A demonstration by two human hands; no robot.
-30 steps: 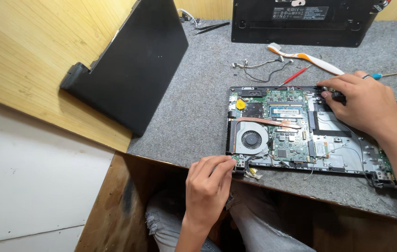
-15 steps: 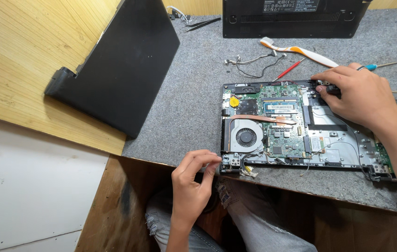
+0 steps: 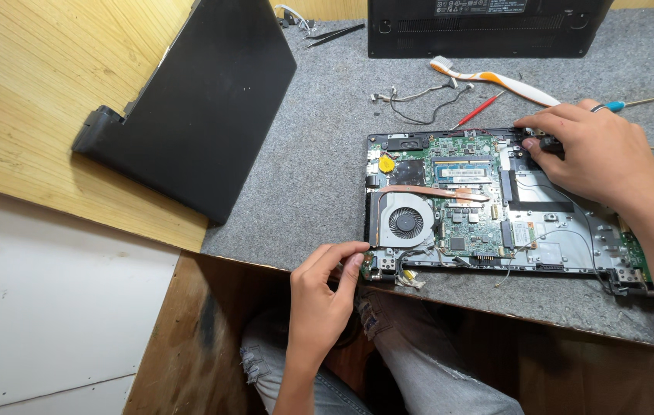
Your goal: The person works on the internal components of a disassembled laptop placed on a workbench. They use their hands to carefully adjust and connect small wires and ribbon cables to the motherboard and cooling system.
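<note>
The left hand (image 3: 325, 296) is half curled, thumb and forefinger pinched narrowly at the near left corner of the opened laptop base (image 3: 496, 204); whether anything small sits between the fingertips cannot be told. The right hand (image 3: 600, 157) lies palm down, fingers bent and close together, pressing on the far edge of the base near its black hinge part, with nothing visibly gripped. The base lies flat on a grey felt-like mat (image 3: 319, 177) at the near edge of the table, its green circuit board bare, with a round grey fan (image 3: 405, 223) and a thin copper heat pipe (image 3: 434, 192) across it. The left forearm rises from below, over torn jeans; the right forearm comes in from the right edge. A smooth black laptop cover (image 3: 204, 107) lies slanted to the left, partly on pale wood.
</note>
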